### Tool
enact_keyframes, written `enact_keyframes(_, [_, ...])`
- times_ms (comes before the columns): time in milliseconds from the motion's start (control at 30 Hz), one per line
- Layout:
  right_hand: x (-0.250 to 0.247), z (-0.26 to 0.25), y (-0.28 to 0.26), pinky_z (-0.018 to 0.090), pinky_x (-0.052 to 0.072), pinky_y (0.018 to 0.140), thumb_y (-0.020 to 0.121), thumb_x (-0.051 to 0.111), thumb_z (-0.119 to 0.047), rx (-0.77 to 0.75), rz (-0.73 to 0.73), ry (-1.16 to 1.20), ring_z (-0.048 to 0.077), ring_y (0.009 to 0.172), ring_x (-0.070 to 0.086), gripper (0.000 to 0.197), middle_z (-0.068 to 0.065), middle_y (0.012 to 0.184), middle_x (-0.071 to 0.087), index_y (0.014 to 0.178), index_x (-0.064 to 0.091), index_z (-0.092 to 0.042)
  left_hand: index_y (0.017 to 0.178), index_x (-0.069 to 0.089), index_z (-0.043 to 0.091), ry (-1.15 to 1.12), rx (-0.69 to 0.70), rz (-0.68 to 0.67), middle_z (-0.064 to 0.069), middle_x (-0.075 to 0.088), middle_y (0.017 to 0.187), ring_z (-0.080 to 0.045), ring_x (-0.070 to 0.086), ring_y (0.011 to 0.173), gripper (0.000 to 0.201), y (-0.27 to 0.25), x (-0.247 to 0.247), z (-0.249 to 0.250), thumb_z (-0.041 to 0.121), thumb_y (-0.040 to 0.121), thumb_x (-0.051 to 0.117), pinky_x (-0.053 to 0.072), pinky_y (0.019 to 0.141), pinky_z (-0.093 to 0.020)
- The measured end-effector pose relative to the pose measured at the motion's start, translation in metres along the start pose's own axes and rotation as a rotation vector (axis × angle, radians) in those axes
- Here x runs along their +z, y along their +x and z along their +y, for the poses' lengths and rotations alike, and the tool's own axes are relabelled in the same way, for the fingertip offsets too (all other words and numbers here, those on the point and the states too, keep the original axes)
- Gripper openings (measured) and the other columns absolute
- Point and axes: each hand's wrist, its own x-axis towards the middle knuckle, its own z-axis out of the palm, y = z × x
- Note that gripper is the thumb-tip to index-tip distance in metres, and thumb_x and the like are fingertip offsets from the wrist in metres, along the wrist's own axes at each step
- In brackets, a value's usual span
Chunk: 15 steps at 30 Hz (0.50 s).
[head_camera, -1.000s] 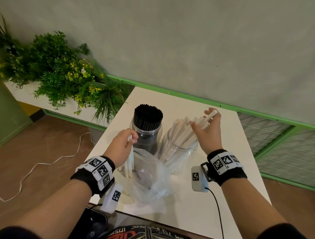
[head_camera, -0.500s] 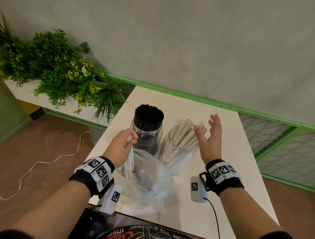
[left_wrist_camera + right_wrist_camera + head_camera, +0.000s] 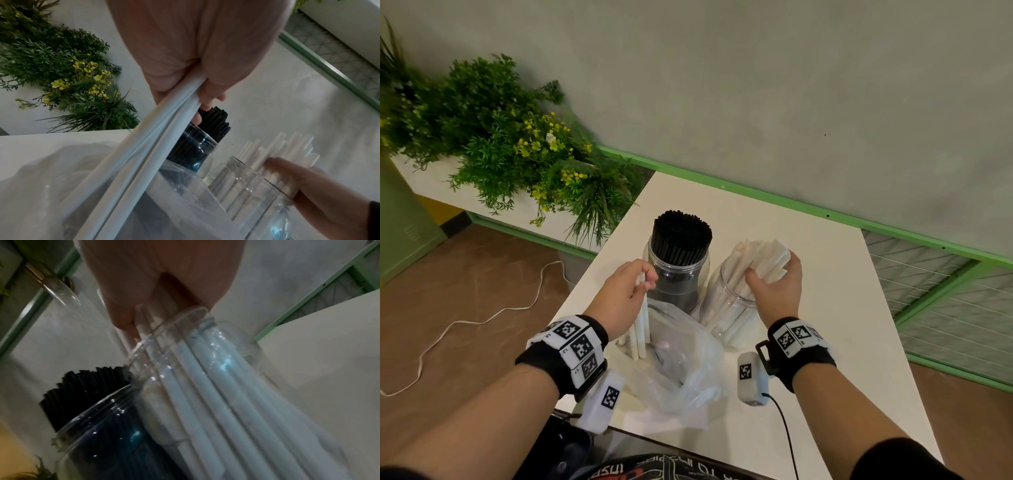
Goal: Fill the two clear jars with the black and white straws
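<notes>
Head view: left hand point(image 3: 625, 297) pinches a few white straws point(image 3: 642, 325) upright beside the black-straw jar point(image 3: 677, 270). Left wrist: plastic bag point(image 3: 51, 186) below that jar. Right wrist: right hand point(image 3: 160, 280) curls round the white bundle point(image 3: 205, 386) in the neighbouring jar point(image 3: 236, 353).

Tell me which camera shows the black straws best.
The head view: the black straws show whole, bundled upright in their jar. The left wrist view shows them partly behind fingers; the right wrist view shows only dim tips.
</notes>
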Motion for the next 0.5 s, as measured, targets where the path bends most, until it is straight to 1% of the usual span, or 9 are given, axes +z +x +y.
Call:
enact_keyframes(33, [0.000, -0.003, 0.002, 0.022, 0.041, 0.096, 0.076, 0.076, -0.019, -0.035, 0.012, -0.021, 0.004, 0.111, 0.046, 0.071, -0.003, 0.127, 0.045, 0.136, 0.039, -0.015, 0.095, 0.052, 0.013, -0.003, -0.003, 0.001, -0.005, 0.058, 0.107, 0.019, 0.048, 0.058, 0.016, 0.000, 0.000, 0.000, 0.001, 0.095, 0.041, 0.035, 0.058, -0.006])
enact_keyframes(100, [-0.001, -0.007, 0.008, 0.001, 0.032, 0.083, 0.076, 0.075, -0.015, -0.124, 0.027, -0.063, -0.013, 0.097, 0.041, 0.064, -0.006, 0.120, 0.040, 0.132, 0.043, -0.013, 0.097, 0.052, 0.012, -0.003, -0.005, 0.003, -0.005, 0.059, 0.108, 0.021, 0.048, 0.060, 0.016, 0.000, -0.001, -0.002, 0.001, 0.095, 0.042, 0.035, 0.059, -0.003])
enact_keyframes(133, [-0.002, -0.010, 0.011, -0.003, 0.030, 0.078, 0.075, 0.075, -0.013, -0.167, 0.026, -0.080, -0.016, 0.094, 0.040, 0.062, -0.006, 0.117, 0.039, 0.129, 0.045, -0.013, 0.097, 0.052, 0.012, 0.000, -0.006, 0.001, -0.006, 0.060, 0.108, 0.021, 0.048, 0.060, 0.016, 0.001, -0.001, -0.003, 0.001, 0.095, 0.042, 0.035, 0.059, -0.003])
enact_keyframes(167, [-0.003, -0.011, 0.012, -0.004, 0.030, 0.077, 0.075, 0.076, -0.013, -0.200, 0.025, -0.096, -0.017, 0.094, 0.040, 0.062, -0.005, 0.115, 0.038, 0.128, 0.045, -0.014, 0.097, 0.052, 0.013, 0.001, -0.006, 0.000, -0.006, 0.060, 0.108, 0.020, 0.048, 0.061, 0.016, 0.001, -0.001, -0.004, 0.001, 0.095, 0.042, 0.035, 0.059, -0.003])
enact_keyframes(233, [-0.005, -0.010, 0.013, 0.003, 0.032, 0.084, 0.076, 0.077, -0.015, -0.243, 0.023, -0.134, -0.006, 0.097, 0.042, 0.065, -0.003, 0.115, 0.036, 0.131, 0.043, -0.014, 0.097, 0.052, 0.013, -0.002, -0.011, -0.001, -0.006, 0.060, 0.108, 0.020, 0.048, 0.060, 0.015, 0.001, -0.002, -0.005, 0.002, 0.095, 0.042, 0.035, 0.059, -0.003])
enact_keyframes(300, [-0.009, -0.006, 0.011, 0.021, 0.038, 0.096, 0.079, 0.077, -0.022, -0.258, -0.005, -0.175, 0.011, 0.110, 0.043, 0.070, -0.001, 0.123, 0.035, 0.136, 0.038, -0.013, 0.096, 0.052, 0.013, -0.001, -0.010, -0.003, -0.005, 0.060, 0.108, 0.019, 0.047, 0.059, 0.015, 0.000, -0.002, -0.005, 0.002, 0.095, 0.042, 0.035, 0.059, -0.004])
enact_keyframes(367, [-0.014, 0.002, 0.008, 0.035, 0.039, 0.105, 0.083, 0.074, -0.027, -0.307, -0.037, -0.209, 0.020, 0.122, 0.041, 0.073, 0.005, 0.134, 0.033, 0.142, 0.033, -0.013, 0.096, 0.052, 0.013, 0.004, -0.007, -0.002, -0.005, 0.059, 0.107, 0.018, 0.047, 0.059, 0.015, 0.000, -0.002, -0.004, 0.002, 0.095, 0.042, 0.035, 0.059, -0.004])
enact_keyframes(433, [-0.021, 0.006, 0.007, 0.040, 0.036, 0.110, 0.086, 0.070, -0.026, -0.430, -0.050, -0.274, 0.025, 0.129, 0.037, 0.074, 0.009, 0.142, 0.029, 0.145, 0.028, -0.012, 0.097, 0.053, 0.011, 0.004, -0.004, 0.001, -0.006, 0.059, 0.107, 0.019, 0.047, 0.061, 0.014, -0.001, -0.002, -0.004, 0.002, 0.095, 0.042, 0.035, 0.060, -0.003])
enact_keyframes(500, [-0.026, 0.004, 0.008, 0.039, 0.030, 0.113, 0.089, 0.067, -0.022, -0.560, -0.075, -0.379, 0.026, 0.134, 0.033, 0.070, 0.012, 0.146, 0.029, 0.146, 0.028, -0.011, 0.098, 0.053, 0.010, 0.004, -0.006, 0.007, -0.005, 0.057, 0.108, 0.020, 0.048, 0.062, 0.014, -0.001, -0.003, -0.003, 0.001, 0.095, 0.043, 0.035, 0.062, -0.001])
